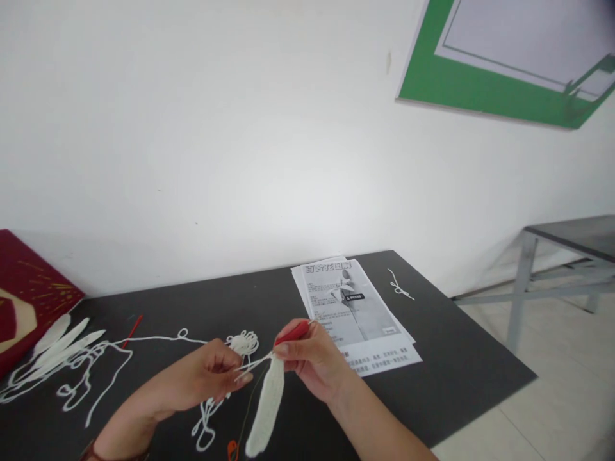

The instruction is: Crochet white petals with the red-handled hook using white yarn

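My left hand point(211, 378) is closed, pinching white yarn point(250, 365) that runs to a long white crocheted petal point(266, 403) hanging between both hands. My right hand point(312, 362) is closed around a red-handled crochet hook point(293, 333), its tip at the top of the petal. Loose white yarn point(144, 339) trails left across the dark table point(456, 365), with a small tangle point(243, 342) just behind my left fingers.
Several finished white petals point(62, 342) lie at the far left beside a dark red box point(29, 294). Printed instruction sheets point(355, 314) lie right of my hands, a yarn scrap point(400, 286) beyond. A red stick point(132, 330), an orange object point(232, 449), and a second table point(571, 243) stand around.
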Tool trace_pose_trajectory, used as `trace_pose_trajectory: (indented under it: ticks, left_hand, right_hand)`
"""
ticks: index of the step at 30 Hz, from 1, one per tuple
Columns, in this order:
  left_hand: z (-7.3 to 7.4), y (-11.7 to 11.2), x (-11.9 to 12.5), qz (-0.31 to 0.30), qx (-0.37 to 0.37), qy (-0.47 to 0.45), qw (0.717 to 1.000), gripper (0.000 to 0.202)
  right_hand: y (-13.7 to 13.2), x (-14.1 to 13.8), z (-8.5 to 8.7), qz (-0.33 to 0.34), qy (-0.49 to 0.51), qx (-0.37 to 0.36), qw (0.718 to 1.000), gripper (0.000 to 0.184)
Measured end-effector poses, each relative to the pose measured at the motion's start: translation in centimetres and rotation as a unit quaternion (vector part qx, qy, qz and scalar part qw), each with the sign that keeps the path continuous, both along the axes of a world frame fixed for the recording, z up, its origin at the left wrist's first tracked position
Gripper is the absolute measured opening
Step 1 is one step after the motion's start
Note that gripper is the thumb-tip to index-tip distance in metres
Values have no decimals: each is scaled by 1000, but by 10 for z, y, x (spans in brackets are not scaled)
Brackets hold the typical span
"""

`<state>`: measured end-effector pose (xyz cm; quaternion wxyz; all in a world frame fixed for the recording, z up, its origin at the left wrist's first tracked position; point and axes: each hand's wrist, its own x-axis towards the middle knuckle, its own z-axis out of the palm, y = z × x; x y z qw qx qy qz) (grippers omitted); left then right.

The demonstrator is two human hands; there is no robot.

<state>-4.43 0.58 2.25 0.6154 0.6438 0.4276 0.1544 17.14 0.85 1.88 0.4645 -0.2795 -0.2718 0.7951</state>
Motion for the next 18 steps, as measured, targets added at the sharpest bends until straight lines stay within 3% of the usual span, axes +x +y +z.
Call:
trace_pose_trajectory:
  ticks: [2,5,6,8,9,11,14,16,18]
  left_hand:
    - [1,-3,-3,-40,17,16,999,52]
    - [7,-9,0,-99,-10,-80,992,56]
    - [10,-10,4,-79,-21,-137,987,52]
    - [14,-9,13,43,-44,-272,960,36]
    - [15,-7,18,137,-68,-348,925,26]
    - [16,-4,26,242,-130,-446,852,30]
    - [15,-2,30,303,-200,-507,782,42]
    - [16,-6,29,321,-215,-522,760,32]
    - [20,-10,31,340,-205,-514,760,9]
  right_hand:
    - [0,-1,0,-15,10,-9,1000,23]
    - [-1,-3,2,-48,45,-18,998,23]
    - [-1,-3,3,-57,57,-20,997,23]
    - [-1,-5,3,-69,80,-29,994,23]
    - [-1,-5,4,-75,89,-33,993,23]
    - [0,-6,4,-92,100,-39,990,24]
    - [1,-6,4,-117,90,-37,988,24]
    - [1,-7,4,-122,76,-28,989,24]
    - [-1,-10,5,-124,69,-20,990,24]
